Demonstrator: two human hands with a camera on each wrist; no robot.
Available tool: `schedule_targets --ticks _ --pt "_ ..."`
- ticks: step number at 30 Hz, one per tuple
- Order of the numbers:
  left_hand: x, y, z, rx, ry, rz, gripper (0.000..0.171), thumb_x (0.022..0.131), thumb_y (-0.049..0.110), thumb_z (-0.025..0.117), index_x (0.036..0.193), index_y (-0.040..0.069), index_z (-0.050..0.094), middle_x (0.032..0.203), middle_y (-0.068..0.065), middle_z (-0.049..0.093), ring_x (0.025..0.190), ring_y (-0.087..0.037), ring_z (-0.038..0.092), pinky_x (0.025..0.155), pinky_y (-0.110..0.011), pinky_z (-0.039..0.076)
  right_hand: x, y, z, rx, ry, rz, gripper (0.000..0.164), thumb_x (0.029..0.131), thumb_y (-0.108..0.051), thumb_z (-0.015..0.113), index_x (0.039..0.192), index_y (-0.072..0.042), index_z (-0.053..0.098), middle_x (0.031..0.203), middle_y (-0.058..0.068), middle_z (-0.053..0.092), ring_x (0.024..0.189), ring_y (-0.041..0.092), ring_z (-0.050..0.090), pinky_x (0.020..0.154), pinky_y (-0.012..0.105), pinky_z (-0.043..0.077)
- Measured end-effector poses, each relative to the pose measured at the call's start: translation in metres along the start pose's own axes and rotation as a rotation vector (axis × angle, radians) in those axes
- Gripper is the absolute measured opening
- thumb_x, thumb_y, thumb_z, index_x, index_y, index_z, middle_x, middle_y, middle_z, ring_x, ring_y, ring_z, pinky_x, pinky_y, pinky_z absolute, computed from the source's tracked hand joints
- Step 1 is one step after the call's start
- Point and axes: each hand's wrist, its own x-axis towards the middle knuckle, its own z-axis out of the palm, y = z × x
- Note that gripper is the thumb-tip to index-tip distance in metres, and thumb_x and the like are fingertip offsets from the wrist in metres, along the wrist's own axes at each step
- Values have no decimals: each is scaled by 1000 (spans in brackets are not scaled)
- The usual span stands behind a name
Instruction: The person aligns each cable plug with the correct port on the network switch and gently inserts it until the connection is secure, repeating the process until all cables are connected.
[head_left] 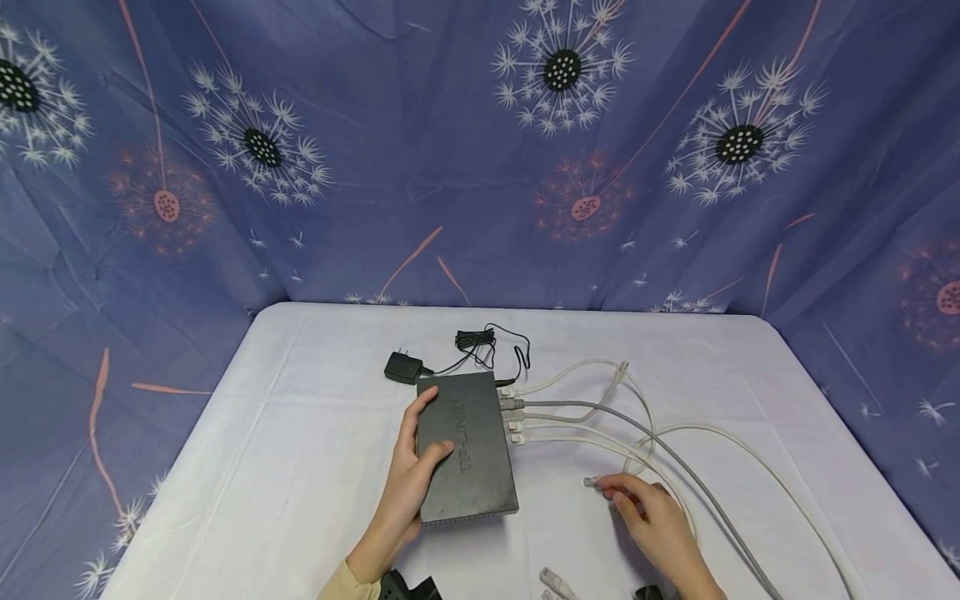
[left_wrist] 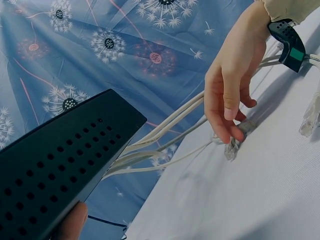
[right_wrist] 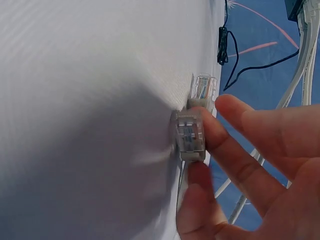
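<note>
In the head view, my left hand (head_left: 412, 479) grips the left side of a dark TP-LINK network switch (head_left: 472, 450), thumb on top. The left wrist view shows its vented side (left_wrist: 65, 165) tilted above the table. Several network cables and a black power lead are plugged into its right side. To its right, my right hand (head_left: 660, 525) has curled fingers at a clear network cable plug (head_left: 591, 482), low over the cloth. In the right wrist view, two clear plugs are at the fingertips, and the nearer plug (right_wrist: 190, 135) lies between two fingers.
A black power adapter (head_left: 403, 367) and its bundled cord (head_left: 475, 340) lie behind the switch. Grey and white cables (head_left: 705, 479) run across the right side of the white table (head_left: 247, 500). Loose cable plugs (head_left: 557, 582) lie at the near edge. A blue dandelion-patterned curtain (head_left: 420, 125) hangs behind.
</note>
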Motion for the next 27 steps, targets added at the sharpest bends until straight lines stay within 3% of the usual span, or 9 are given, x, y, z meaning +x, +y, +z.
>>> schedule_targets --ticks 6,13,17,21,27 --pt "0 0 1 -5 -2 3 65 88 4 51 145 32 35 157 1 6 143 -27 -7 101 -67 7 -1 0 0 -24 -1 4 23 84 2 67 97 -16 71 79 -14 65 60 -2 45 55 26 39" --pt "0 -1 0 -7 3 -2 66 88 4 51 145 31 35 157 0 6 143 -26 -6 102 -66 7 0 -3 0 39 27 20 19 84 1 67 92 -16 71 79 -12 63 67 -1 53 55 23 45" --pt "0 0 1 -20 4 -8 65 89 4 51 145 32 35 157 0 8 143 -24 -1 102 -63 11 0 -7 -1 55 53 -50 17 86 -3 67 93 -17 71 83 -9 64 71 1 55 59 24 48" --pt "0 0 1 -26 4 -13 65 89 4 52 145 32 35 157 1 8 142 -23 1 102 -61 13 3 -14 -2 88 79 -166 22 82 3 69 93 -16 71 88 -9 65 75 3 56 62 20 47" --pt "1 -1 1 -23 7 -10 66 88 4 52 145 33 35 156 1 9 142 -23 0 102 -61 13 10 -24 -5 137 111 -258 29 78 10 70 93 -15 70 90 -9 64 79 5 56 68 14 44"
